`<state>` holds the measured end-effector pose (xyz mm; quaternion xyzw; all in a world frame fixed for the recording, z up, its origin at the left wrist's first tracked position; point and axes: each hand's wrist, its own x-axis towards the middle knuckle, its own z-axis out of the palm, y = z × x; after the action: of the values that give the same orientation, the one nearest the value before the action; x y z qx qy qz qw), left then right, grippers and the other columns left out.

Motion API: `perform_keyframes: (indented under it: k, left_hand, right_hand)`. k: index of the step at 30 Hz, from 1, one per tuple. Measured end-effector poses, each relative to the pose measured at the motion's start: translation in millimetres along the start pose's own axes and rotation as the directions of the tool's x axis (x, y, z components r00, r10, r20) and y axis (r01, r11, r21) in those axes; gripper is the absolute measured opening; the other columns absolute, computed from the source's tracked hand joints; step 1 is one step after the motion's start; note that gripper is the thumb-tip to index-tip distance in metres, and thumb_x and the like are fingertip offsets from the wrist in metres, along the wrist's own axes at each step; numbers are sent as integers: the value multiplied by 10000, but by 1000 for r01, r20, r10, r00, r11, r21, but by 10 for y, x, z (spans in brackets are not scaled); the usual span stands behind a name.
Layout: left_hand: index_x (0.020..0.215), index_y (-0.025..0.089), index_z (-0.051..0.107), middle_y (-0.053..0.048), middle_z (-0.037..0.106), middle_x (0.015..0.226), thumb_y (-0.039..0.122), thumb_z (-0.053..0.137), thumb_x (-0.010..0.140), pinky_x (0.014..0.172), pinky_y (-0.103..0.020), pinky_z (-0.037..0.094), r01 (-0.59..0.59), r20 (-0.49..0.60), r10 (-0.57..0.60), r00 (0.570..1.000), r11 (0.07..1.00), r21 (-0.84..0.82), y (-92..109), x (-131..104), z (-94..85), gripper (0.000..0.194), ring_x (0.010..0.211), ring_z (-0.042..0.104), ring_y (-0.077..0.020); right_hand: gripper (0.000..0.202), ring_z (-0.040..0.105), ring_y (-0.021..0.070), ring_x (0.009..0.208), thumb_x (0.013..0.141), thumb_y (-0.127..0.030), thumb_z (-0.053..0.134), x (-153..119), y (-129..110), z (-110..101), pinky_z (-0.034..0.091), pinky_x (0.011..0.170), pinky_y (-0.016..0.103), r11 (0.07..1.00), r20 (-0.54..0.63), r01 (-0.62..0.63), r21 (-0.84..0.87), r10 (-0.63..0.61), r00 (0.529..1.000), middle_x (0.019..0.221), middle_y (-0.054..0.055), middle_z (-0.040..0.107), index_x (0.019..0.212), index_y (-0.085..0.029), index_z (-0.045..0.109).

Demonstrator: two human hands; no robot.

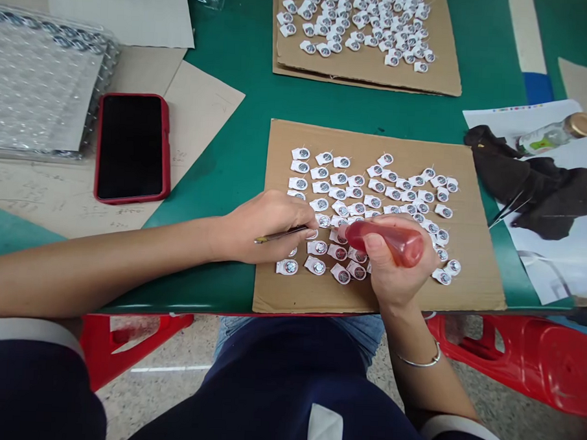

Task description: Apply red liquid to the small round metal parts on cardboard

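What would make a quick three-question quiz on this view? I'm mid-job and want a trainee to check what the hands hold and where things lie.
1. Multiple choice: what colour is the bottle in the person's right hand?
A) Blue
B) Red
C) Green

2. True or false: the phone lies to the right of the nearer cardboard sheet, as the wearer sees it.

3. Fill in the missing word: the slim tool is held in the person's ____ hand.

Key:
1. B, red.
2. False; the phone is to the left of the nearer cardboard sheet.
3. Left; the left hand holds the slim tool.
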<state>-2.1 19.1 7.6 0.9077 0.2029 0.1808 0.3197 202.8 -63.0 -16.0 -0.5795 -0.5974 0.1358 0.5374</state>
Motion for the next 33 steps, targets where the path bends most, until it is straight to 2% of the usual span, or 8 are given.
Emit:
perform_keyframes:
  k: [6,16,27,30,33]
  left_hand:
    - [769,143,631,-29,664,740,178,501,820,607,-201,454,47,4,-47,999,999,0,-23,12,-16,144,675,621,-114]
    - [768,138,642,-27,670,740,163,532,802,575,-199,448,29,-41,-30,999,999,-23,-63,10,13,118,646,617,-108]
    - [774,136,651,-24,670,741,142,546,791,579,-196,444,24,-41,-26,999,999,-36,-66,6,7,106,649,615,-105]
    - [785,135,653,-30,673,745,157,543,798,577,-199,448,40,-46,-42,998,998,-39,-61,8,3,114,649,616,-108]
    - [786,128,650,-35,671,739,160,536,802,570,-201,448,38,-34,-39,999,998,-41,-49,10,-7,120,637,613,-108]
  right_hand:
    - [204,595,136,738,677,-235,680,-1,-1,-2,491,689,332,1000,15,2,11,-2,1000,805,21,625,852,-165,603]
    - [204,595,147,744,689,-274,669,-12,9,29,493,695,355,999,41,-13,31,12,999,806,25,625,857,-183,598]
    - [238,599,154,763,656,-215,696,-10,-4,55,486,712,363,997,47,-2,80,-1,999,820,37,632,873,-166,612]
    - [224,605,155,737,666,-238,686,24,-10,30,504,658,352,990,-38,-20,137,26,999,816,35,622,867,-176,610]
    - [195,572,136,552,735,-343,603,186,-89,-85,463,446,303,946,-178,-34,323,97,979,751,25,571,855,-190,598]
